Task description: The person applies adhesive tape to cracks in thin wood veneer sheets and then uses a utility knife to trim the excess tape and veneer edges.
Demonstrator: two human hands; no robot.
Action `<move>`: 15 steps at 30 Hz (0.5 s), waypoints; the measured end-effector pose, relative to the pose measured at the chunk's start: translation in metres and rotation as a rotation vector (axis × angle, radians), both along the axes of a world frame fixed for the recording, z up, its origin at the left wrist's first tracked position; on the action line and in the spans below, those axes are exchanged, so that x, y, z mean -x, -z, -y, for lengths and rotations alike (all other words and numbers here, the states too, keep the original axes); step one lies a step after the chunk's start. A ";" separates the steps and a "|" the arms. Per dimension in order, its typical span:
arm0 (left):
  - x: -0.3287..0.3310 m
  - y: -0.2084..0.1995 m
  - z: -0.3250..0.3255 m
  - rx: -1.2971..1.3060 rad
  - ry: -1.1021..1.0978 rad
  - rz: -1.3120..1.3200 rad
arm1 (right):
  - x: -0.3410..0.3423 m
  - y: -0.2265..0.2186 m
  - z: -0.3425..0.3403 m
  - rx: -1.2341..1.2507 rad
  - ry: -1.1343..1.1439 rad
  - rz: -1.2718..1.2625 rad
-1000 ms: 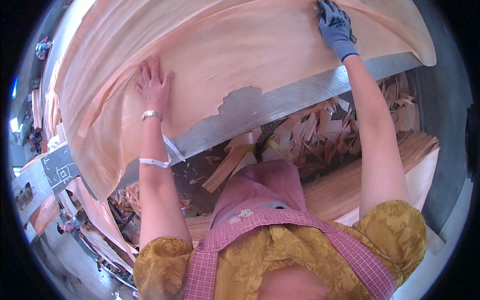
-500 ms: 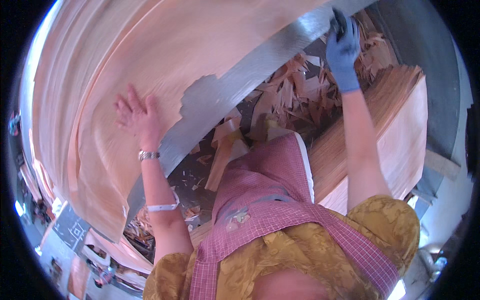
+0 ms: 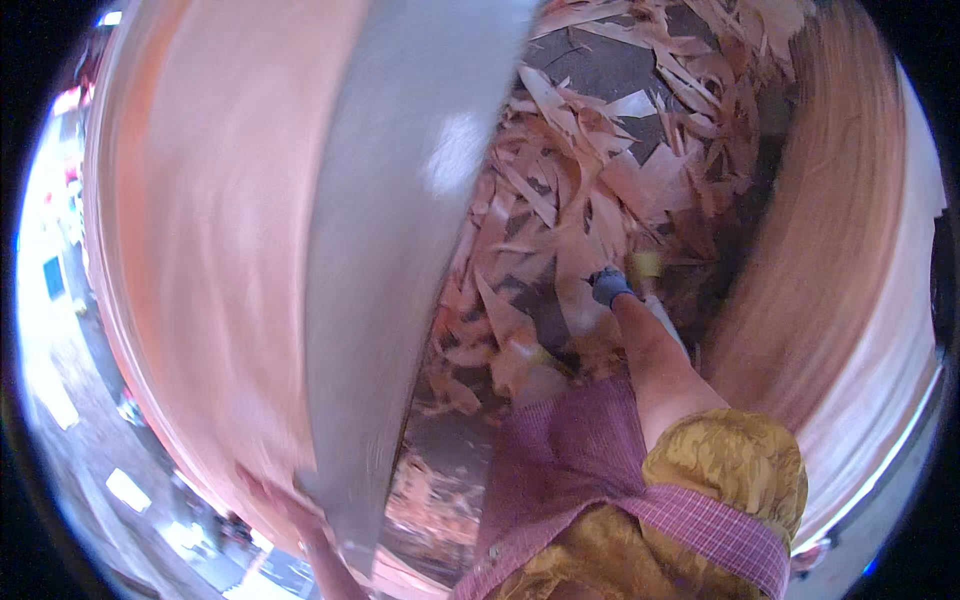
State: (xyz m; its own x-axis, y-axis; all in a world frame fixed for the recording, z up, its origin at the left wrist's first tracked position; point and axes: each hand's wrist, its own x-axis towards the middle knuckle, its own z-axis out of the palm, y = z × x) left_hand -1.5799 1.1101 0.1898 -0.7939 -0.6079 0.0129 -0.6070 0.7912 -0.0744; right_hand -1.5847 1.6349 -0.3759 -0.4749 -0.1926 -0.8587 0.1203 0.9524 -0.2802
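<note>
My left hand (image 3: pixel 282 503), bare, is at the lower left with fingers stretched out along the near part of a pale pinkish wood veneer sheet (image 3: pixel 225 250). The sheet lies beside a smooth grey metal strip (image 3: pixel 385 240), which borders it on the right. My right hand (image 3: pixel 608 287), in a blue-grey glove with dark fingers, is down low over loose veneer scraps (image 3: pixel 640 185). Its fingers look curled; what they hold, if anything, is too small and dark to make out.
A tall stack of brown-edged veneer sheets (image 3: pixel 825 210) stands on the right. Torn veneer strips cover much of the dark floor (image 3: pixel 600 65) between the stack and the metal strip. My checked apron (image 3: pixel 565 470) hangs at the near side.
My right hand has come down from the far end of the metal strip to the scraps. My left hand has slid nearer along the sheet. The whole view has turned.
</note>
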 end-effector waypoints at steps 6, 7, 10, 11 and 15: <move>0.049 0.016 -0.049 0.109 0.083 0.027 | 0.018 0.087 0.018 -0.148 0.266 -0.251; 0.051 0.018 -0.051 0.100 0.088 0.014 | 0.023 0.089 0.019 -0.109 0.306 -0.234; 0.053 0.025 -0.047 0.062 0.101 -0.005 | 0.029 0.080 0.003 0.155 0.503 -0.004; 0.059 0.028 -0.039 0.035 0.114 -0.003 | 0.002 0.081 0.000 0.188 0.524 -0.098; 0.009 0.009 -0.014 0.012 0.086 -0.055 | 0.029 -0.076 0.007 0.576 0.987 0.101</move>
